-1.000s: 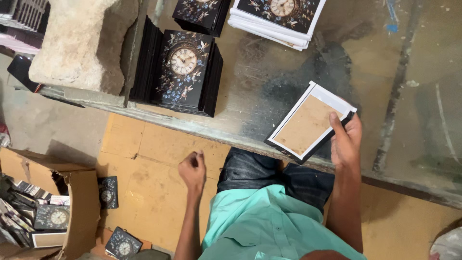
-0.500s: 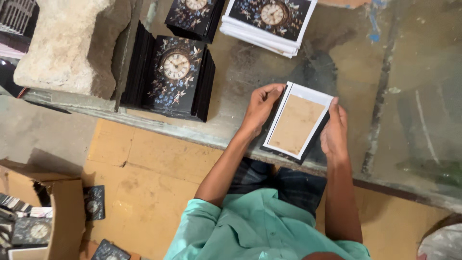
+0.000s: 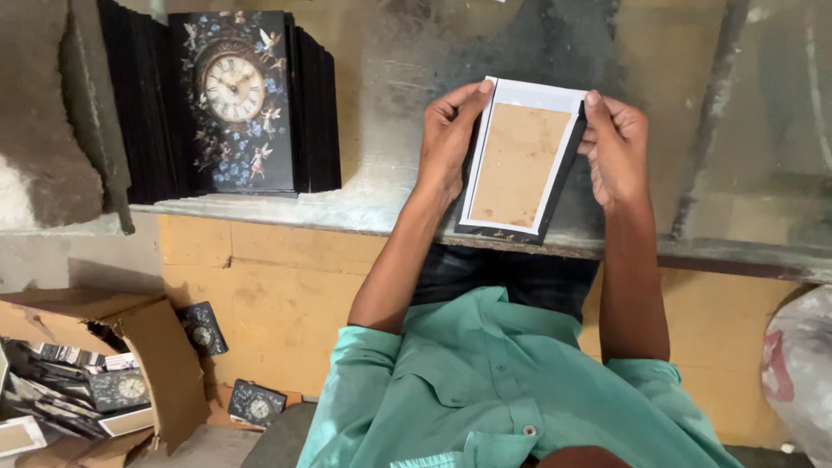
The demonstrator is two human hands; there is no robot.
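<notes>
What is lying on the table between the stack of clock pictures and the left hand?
Nothing: in the head view, only bare, dusty table separates the clock stack from the left hand gripping the panel.

panel [image 3: 518, 165]: between left hand [image 3: 446, 143] and right hand [image 3: 617, 149]
clock stack [image 3: 232, 104]: left of left hand
carton [image 3: 104, 373]: below-left, on floor

A stack of black clock panels [image 3: 230, 104] with floral faces stands on the worn table [image 3: 390, 173], beside a grey stone block [image 3: 52, 113]. Below, an open cardboard box [image 3: 130, 347] holds more panels, and a white bag [image 3: 802, 373] lies at the right.
</notes>
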